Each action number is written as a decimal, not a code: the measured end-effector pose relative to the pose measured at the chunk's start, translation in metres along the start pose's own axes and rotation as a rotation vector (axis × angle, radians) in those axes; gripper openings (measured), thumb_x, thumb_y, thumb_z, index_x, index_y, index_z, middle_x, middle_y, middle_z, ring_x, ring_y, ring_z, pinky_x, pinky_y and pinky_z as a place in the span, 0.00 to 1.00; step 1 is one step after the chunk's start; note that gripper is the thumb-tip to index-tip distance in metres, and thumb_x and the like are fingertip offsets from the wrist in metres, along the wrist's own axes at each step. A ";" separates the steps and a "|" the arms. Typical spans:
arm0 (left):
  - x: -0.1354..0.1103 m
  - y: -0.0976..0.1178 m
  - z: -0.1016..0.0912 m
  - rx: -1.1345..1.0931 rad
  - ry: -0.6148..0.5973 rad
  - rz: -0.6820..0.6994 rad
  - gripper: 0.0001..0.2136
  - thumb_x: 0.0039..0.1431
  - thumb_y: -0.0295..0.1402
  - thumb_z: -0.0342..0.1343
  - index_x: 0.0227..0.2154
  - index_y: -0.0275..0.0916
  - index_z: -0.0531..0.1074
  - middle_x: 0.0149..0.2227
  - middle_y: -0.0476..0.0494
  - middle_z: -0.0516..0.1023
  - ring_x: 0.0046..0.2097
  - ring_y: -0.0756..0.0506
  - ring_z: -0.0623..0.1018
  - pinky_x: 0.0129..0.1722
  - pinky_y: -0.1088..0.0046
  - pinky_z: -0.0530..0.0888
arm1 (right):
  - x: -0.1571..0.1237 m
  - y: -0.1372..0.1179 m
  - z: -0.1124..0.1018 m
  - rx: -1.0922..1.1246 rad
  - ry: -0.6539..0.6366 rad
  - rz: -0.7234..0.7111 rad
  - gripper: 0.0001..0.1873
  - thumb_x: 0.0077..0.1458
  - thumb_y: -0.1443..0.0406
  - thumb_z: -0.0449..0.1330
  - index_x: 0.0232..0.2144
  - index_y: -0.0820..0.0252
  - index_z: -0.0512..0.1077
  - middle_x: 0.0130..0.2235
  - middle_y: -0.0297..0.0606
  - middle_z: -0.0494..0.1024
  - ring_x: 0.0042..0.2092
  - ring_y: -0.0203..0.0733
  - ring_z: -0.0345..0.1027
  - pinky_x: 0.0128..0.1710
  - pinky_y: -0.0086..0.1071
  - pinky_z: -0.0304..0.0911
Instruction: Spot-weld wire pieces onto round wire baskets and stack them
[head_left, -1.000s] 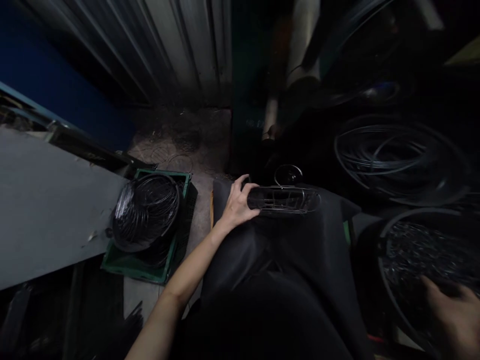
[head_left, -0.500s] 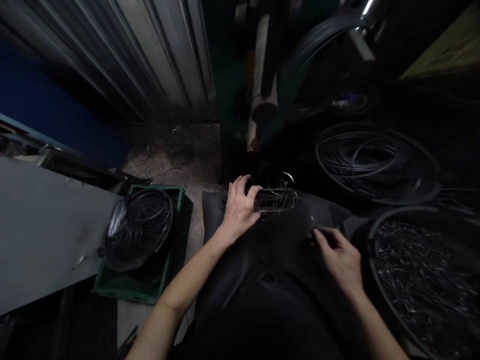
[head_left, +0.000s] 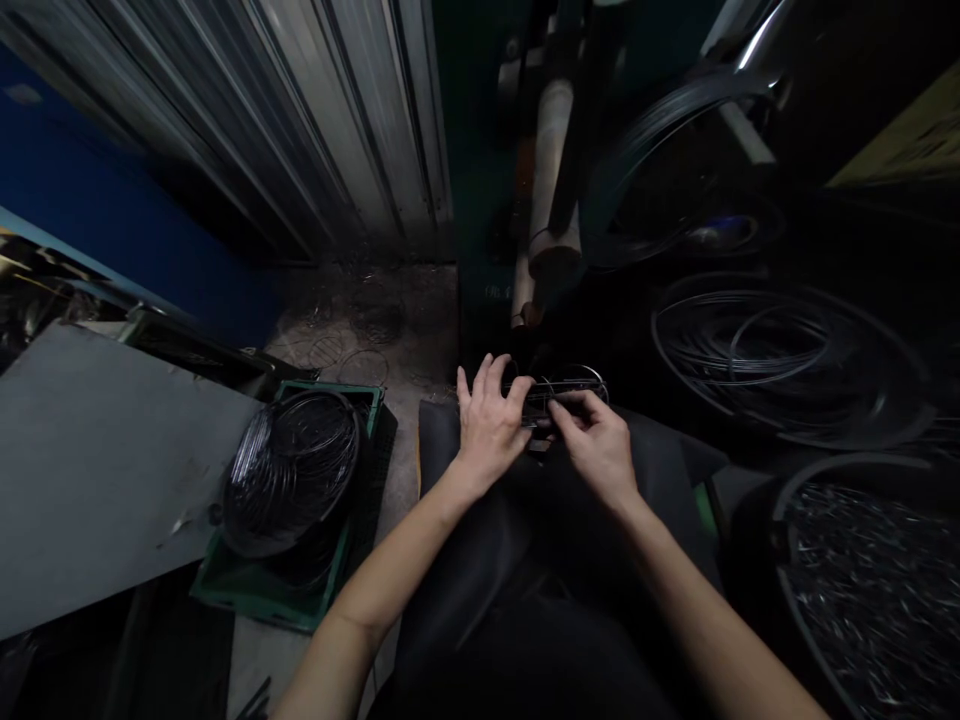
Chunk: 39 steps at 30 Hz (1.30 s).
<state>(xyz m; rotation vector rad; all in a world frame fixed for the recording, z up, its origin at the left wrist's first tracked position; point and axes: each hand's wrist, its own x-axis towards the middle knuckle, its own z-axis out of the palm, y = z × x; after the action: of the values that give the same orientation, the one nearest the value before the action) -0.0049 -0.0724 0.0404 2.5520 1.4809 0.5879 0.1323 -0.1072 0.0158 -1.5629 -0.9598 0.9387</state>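
Observation:
A small dark wire frame (head_left: 564, 392) lies on the black apron (head_left: 525, 520) over my lap. My left hand (head_left: 489, 425) grips its left end, fingers curled over the wires. My right hand (head_left: 596, 447) has its fingers pinched against the frame's middle. Both hands meet at the far edge of the apron. What the right fingertips pinch is too dark to make out.
A green crate (head_left: 296, 590) holding stacked black wire rings (head_left: 292, 470) stands on the floor at my left, beside a grey board (head_left: 90, 470). A round tub of small metal pieces (head_left: 870, 580) is at my right. Large wire coils (head_left: 780, 350) and a dark machine lie ahead.
My right hand left the tub at the right, crossed the apron and now pinches at the wire frame. My left hand kept hold of the frame.

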 end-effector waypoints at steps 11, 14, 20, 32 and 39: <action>0.018 -0.017 0.007 -0.006 0.170 -0.015 0.22 0.48 0.31 0.61 0.48 0.41 0.65 0.61 0.34 0.60 0.65 0.36 0.57 0.62 0.46 0.55 | 0.010 -0.004 0.026 -0.350 0.206 -0.369 0.15 0.56 0.54 0.56 0.32 0.60 0.72 0.29 0.36 0.77 0.28 0.38 0.69 0.32 0.31 0.64; 0.025 -0.021 0.011 -0.002 0.228 -0.007 0.20 0.50 0.31 0.60 0.47 0.42 0.66 0.60 0.34 0.61 0.64 0.37 0.58 0.61 0.49 0.57 | 0.017 0.000 0.030 -0.351 0.228 -0.417 0.14 0.57 0.55 0.56 0.32 0.60 0.72 0.31 0.37 0.77 0.31 0.39 0.71 0.35 0.32 0.65; 0.035 -0.031 0.017 -0.036 0.260 0.032 0.22 0.47 0.32 0.62 0.47 0.43 0.66 0.61 0.35 0.61 0.64 0.37 0.59 0.60 0.51 0.59 | 0.031 0.005 0.033 -0.358 0.249 -0.516 0.12 0.58 0.57 0.56 0.34 0.60 0.72 0.32 0.37 0.77 0.33 0.39 0.71 0.36 0.31 0.65; 0.049 -0.040 0.026 -0.069 0.289 0.045 0.22 0.48 0.33 0.61 0.48 0.43 0.66 0.61 0.36 0.60 0.64 0.37 0.58 0.58 0.55 0.59 | 0.046 0.004 0.034 -0.357 0.245 -0.553 0.12 0.59 0.57 0.55 0.34 0.60 0.71 0.33 0.38 0.76 0.34 0.39 0.70 0.37 0.32 0.65; 0.055 -0.042 0.027 -0.040 0.320 0.065 0.20 0.49 0.35 0.61 0.47 0.43 0.67 0.60 0.36 0.62 0.64 0.38 0.59 0.56 0.57 0.60 | 0.050 0.002 0.035 -0.351 0.242 -0.539 0.13 0.58 0.56 0.55 0.33 0.60 0.71 0.32 0.38 0.75 0.33 0.39 0.70 0.36 0.32 0.66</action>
<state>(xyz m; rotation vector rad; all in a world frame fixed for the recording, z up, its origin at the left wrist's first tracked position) -0.0041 -0.0019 0.0176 2.5751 1.4588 1.0672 0.1194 -0.0488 0.0030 -1.5363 -1.3264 0.2064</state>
